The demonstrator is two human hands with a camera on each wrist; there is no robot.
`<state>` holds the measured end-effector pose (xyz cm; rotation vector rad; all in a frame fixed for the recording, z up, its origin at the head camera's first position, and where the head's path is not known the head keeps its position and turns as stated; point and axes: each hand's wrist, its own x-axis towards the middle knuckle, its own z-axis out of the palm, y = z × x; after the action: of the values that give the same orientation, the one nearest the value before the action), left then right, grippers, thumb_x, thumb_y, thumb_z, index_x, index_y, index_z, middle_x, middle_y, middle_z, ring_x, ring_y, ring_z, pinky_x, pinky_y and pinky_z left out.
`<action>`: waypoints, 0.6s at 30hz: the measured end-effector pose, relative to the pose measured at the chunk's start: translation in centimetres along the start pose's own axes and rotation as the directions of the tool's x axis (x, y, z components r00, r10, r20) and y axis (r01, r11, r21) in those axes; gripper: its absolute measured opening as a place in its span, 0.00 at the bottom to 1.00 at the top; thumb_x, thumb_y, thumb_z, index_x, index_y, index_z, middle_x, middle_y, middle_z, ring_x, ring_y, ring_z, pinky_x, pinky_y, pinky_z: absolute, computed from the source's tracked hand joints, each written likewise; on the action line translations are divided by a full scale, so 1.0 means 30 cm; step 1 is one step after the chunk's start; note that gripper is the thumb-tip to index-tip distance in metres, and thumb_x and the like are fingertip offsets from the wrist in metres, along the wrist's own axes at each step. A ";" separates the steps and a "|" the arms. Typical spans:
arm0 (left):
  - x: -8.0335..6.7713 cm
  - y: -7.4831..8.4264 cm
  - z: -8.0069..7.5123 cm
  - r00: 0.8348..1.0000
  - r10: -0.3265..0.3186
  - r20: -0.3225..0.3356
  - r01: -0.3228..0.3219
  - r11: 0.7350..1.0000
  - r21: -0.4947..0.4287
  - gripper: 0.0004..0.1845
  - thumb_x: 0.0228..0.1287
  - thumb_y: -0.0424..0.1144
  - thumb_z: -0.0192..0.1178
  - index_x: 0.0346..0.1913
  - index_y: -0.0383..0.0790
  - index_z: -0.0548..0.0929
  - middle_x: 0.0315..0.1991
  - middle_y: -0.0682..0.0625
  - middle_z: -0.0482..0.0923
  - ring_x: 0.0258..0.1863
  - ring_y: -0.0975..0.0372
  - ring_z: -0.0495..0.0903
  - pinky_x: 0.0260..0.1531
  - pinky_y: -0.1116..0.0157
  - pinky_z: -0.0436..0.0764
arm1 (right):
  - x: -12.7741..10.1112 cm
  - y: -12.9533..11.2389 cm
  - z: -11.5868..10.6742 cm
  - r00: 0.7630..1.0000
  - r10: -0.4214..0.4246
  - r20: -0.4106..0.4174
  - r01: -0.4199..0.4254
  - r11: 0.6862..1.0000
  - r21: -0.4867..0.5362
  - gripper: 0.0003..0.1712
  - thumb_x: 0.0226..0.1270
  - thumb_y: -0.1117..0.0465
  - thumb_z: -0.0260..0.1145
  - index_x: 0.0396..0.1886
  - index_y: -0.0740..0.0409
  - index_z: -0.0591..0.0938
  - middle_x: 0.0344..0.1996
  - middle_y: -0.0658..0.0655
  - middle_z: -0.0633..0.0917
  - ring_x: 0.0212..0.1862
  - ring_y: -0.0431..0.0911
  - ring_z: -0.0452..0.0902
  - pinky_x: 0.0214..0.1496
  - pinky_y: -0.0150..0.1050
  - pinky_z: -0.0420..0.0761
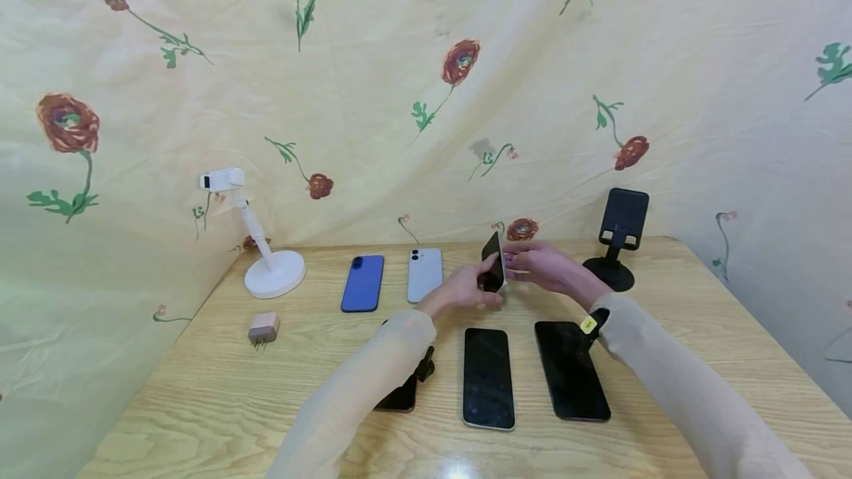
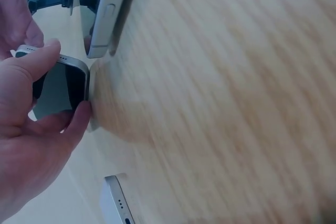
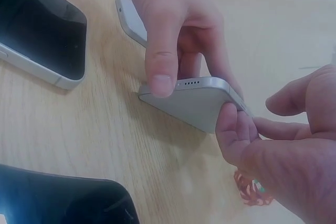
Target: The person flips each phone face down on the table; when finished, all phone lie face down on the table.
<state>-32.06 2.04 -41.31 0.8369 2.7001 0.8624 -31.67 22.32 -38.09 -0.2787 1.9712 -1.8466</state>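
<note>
Tilted up on edge at the back of the table is a pale-backed smartphone [image 1: 493, 272], its dark screen turned toward my left hand [image 1: 464, 288]. That hand grips it, with the thumb over the end that has the port holes and the fingers along the opposite side. My right hand [image 1: 547, 269] touches the phone's side edge and pale back [image 3: 191, 109] with its fingertips, its thumb held away from it. In the right wrist view the far end of the phone is lowered near the wood.
A white phone [image 1: 424, 276] and a blue phone [image 1: 363, 283] lie backs up on the left. Several dark-screened phones, including the middle phone [image 1: 488, 379] and right phone [image 1: 572, 370], lie in front. A white stand [image 1: 274, 273], a charger [image 1: 264, 327] and a black stand [image 1: 624, 220] flank them.
</note>
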 end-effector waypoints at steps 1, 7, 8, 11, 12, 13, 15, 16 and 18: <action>0.000 0.000 0.000 1.000 0.004 -0.005 -0.004 1.000 -0.004 0.49 0.64 0.49 0.70 0.81 0.51 0.52 0.67 0.37 0.71 0.65 0.50 0.70 0.59 0.62 0.71 | 0.000 -0.001 0.001 1.000 0.001 0.000 -0.001 1.000 0.003 0.33 0.76 0.74 0.43 0.76 0.78 0.48 0.70 0.76 0.59 0.69 0.59 0.59 0.64 0.44 0.71; -0.002 0.005 -0.009 0.998 0.052 -0.034 -0.052 0.999 -0.006 0.49 0.64 0.46 0.70 0.81 0.51 0.52 0.66 0.39 0.73 0.63 0.51 0.72 0.60 0.63 0.69 | 0.001 -0.007 0.007 1.000 -0.004 0.011 0.004 0.999 0.033 0.33 0.75 0.74 0.43 0.76 0.78 0.47 0.71 0.77 0.57 0.72 0.64 0.55 0.67 0.48 0.68; -0.003 0.007 -0.011 0.998 0.056 -0.037 -0.056 0.998 -0.005 0.48 0.64 0.45 0.70 0.81 0.51 0.52 0.65 0.39 0.73 0.63 0.51 0.72 0.60 0.63 0.69 | 0.000 -0.007 0.008 1.000 -0.010 0.015 0.009 0.999 0.032 0.33 0.76 0.74 0.43 0.76 0.78 0.47 0.71 0.77 0.56 0.72 0.64 0.54 0.67 0.48 0.68; -0.010 0.011 -0.017 0.998 0.054 -0.044 -0.054 0.998 -0.013 0.48 0.63 0.45 0.70 0.81 0.50 0.53 0.65 0.40 0.74 0.62 0.52 0.73 0.59 0.63 0.70 | 0.000 -0.008 0.013 1.000 -0.019 0.013 0.018 0.999 0.045 0.32 0.76 0.74 0.43 0.75 0.79 0.47 0.71 0.77 0.56 0.73 0.66 0.54 0.68 0.50 0.67; -0.011 0.012 -0.018 0.998 0.053 -0.045 -0.054 0.998 -0.016 0.48 0.63 0.45 0.70 0.81 0.49 0.53 0.65 0.39 0.74 0.61 0.52 0.73 0.59 0.63 0.70 | 0.000 -0.008 0.015 1.000 -0.023 0.016 0.023 0.999 0.043 0.32 0.76 0.74 0.43 0.75 0.79 0.47 0.71 0.78 0.56 0.73 0.66 0.53 0.68 0.50 0.66; -0.013 0.013 -0.019 0.998 0.050 -0.045 -0.051 0.998 -0.019 0.48 0.64 0.45 0.70 0.81 0.49 0.53 0.65 0.39 0.74 0.61 0.52 0.74 0.58 0.63 0.70 | -0.001 -0.009 0.017 1.000 -0.025 0.016 0.024 0.999 0.047 0.32 0.76 0.74 0.43 0.75 0.79 0.47 0.71 0.78 0.56 0.73 0.66 0.53 0.68 0.51 0.65; -0.016 0.013 -0.021 0.998 0.049 -0.044 -0.050 0.998 -0.030 0.48 0.64 0.44 0.70 0.81 0.48 0.53 0.65 0.40 0.74 0.60 0.52 0.74 0.58 0.63 0.71 | -0.002 -0.011 0.023 1.000 -0.025 0.017 0.024 0.998 0.061 0.32 0.76 0.75 0.43 0.75 0.79 0.47 0.71 0.78 0.56 0.73 0.67 0.53 0.69 0.54 0.63; -0.017 0.012 -0.022 0.998 0.049 -0.044 -0.050 0.998 -0.036 0.47 0.64 0.44 0.69 0.81 0.47 0.53 0.65 0.40 0.74 0.61 0.52 0.74 0.58 0.62 0.71 | -0.004 -0.013 0.026 0.999 -0.025 0.021 0.024 0.998 0.066 0.32 0.75 0.75 0.43 0.75 0.79 0.47 0.71 0.79 0.56 0.73 0.67 0.52 0.69 0.55 0.62; -0.019 0.011 -0.024 0.998 0.051 -0.045 -0.053 0.998 -0.046 0.47 0.65 0.43 0.69 0.81 0.47 0.53 0.66 0.40 0.73 0.62 0.51 0.73 0.59 0.62 0.70 | -0.006 -0.015 0.031 0.999 -0.027 0.029 0.025 0.998 0.065 0.33 0.75 0.75 0.43 0.75 0.80 0.47 0.71 0.79 0.56 0.72 0.68 0.53 0.69 0.58 0.61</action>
<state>-31.68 1.59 -40.54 0.8917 2.6953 0.9621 -31.18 21.53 -37.64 -0.3118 1.8924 -1.9070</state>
